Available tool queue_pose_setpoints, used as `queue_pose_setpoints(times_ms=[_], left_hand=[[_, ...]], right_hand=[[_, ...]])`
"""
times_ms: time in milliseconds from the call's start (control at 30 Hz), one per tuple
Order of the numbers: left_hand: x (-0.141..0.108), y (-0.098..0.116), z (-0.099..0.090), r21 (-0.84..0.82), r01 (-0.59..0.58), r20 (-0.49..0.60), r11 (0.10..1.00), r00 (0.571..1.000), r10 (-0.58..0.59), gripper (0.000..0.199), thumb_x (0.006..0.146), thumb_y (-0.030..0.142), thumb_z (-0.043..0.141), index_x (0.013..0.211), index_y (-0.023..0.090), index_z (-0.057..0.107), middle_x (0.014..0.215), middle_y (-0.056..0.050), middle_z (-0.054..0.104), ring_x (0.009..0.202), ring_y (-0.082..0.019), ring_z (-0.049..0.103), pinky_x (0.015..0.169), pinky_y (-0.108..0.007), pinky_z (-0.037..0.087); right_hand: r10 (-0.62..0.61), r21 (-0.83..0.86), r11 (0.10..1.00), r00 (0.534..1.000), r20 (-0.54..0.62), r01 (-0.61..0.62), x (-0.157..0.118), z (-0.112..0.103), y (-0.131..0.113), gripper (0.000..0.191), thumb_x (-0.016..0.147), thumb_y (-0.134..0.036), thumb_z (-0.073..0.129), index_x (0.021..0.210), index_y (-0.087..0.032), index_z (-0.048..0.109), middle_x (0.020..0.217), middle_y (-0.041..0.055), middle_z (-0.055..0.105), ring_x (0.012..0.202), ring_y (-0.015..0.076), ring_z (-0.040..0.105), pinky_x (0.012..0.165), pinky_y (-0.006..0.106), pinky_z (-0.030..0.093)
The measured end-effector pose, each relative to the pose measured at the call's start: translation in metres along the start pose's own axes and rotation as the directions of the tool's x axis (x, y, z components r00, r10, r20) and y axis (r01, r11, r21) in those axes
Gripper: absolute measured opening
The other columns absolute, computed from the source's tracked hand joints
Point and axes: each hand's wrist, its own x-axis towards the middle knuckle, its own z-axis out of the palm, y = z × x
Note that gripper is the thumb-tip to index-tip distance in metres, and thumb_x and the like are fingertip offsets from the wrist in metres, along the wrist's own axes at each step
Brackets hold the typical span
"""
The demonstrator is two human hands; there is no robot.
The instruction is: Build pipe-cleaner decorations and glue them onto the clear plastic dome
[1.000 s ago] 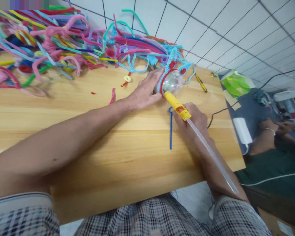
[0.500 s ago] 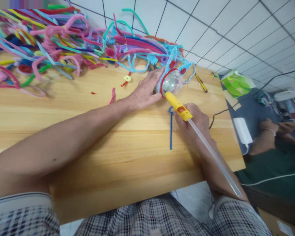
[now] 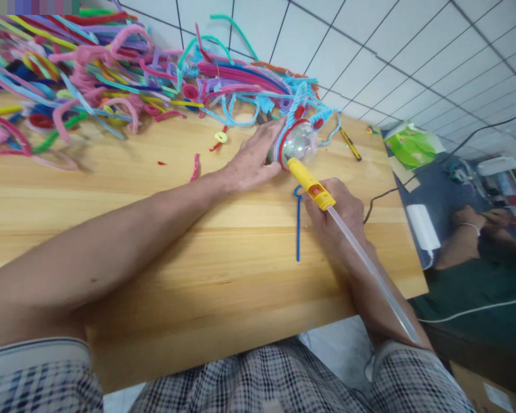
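A clear plastic ball [image 3: 301, 143] with red, white and blue pipe-cleaner bands round it and light-blue ear shapes on top rests on the table. My left hand [image 3: 253, 158] grips it from the left, its far fingers hidden behind the ball. My right hand [image 3: 337, 212] is closed round a yellow hot glue gun [image 3: 310, 182], whose tip meets the lower edge of the red band. A long clear glue stick [image 3: 372, 269] runs out of the gun's back over my right forearm. Beside my right hand lies a blue pipe cleaner [image 3: 298, 229] with a looped end.
A heap of coloured pipe cleaners [image 3: 98, 74] covers the back left of the wooden table [image 3: 223, 275]. A yellow-black utility knife [image 3: 350, 144] lies behind the ball. A black cord [image 3: 382, 192] crosses the right edge. Another person's hands [image 3: 473, 221] show at the far right.
The whole view has shifted very slightly. Both hands, the ball and the glue gun keep their places relative to each other.
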Motion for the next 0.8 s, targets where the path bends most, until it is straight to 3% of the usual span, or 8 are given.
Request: queue_pose_setpoints(times_ms=[300,433,600,800], left_hand=[[0.000,0.000,-0.002,0.013,0.000,0.028,1.000,1.000,0.000,0.093,0.090,0.053,0.082,0.171,0.030,0.045,0.181,-0.016,0.047,0.174,-0.042,0.032,0.143,-0.068,0.024],[0.000,0.000,-0.001,0.016,-0.013,0.021,1.000,1.000,0.012,0.093,0.089,0.051,0.083,0.171,0.029,0.045,0.183,-0.016,0.044,0.174,-0.042,0.032,0.144,-0.067,0.023],[-0.001,0.003,-0.001,-0.004,-0.004,0.009,1.000,1.000,0.004,0.089,0.090,0.052,0.082,0.169,0.030,0.047,0.178,-0.016,0.051,0.174,-0.043,0.033,0.143,-0.069,0.023],[-0.001,-0.001,-0.003,0.013,-0.036,0.032,0.999,0.999,0.035,0.093,0.090,0.058,0.083,0.170,0.030,0.046,0.181,-0.016,0.047,0.173,-0.043,0.035,0.143,-0.067,0.025]], right_hand=[[0.027,-0.038,0.999,0.999,0.041,-0.026,0.001,0.007,0.003,0.029,0.107,-0.051,0.054,0.115,-0.025,0.064,0.106,0.0123,0.076,0.088,0.0302,0.070,0.070,0.040,0.045],[0.016,0.015,1.000,0.999,0.031,-0.017,0.002,-0.002,-0.003,0.028,0.110,-0.049,0.050,0.114,-0.025,0.064,0.109,0.0123,0.077,0.095,0.0307,0.072,0.072,0.040,0.047],[0.005,0.043,0.999,0.996,0.087,-0.009,0.004,-0.017,-0.012,0.026,0.111,-0.047,0.051,0.115,-0.025,0.066,0.112,0.0130,0.079,0.098,0.0314,0.073,0.073,0.040,0.049],[-0.027,0.069,0.997,0.998,0.054,0.024,0.004,-0.014,-0.007,0.023,0.110,-0.046,0.054,0.114,-0.025,0.066,0.111,0.0109,0.079,0.094,0.0292,0.073,0.070,0.039,0.049]])
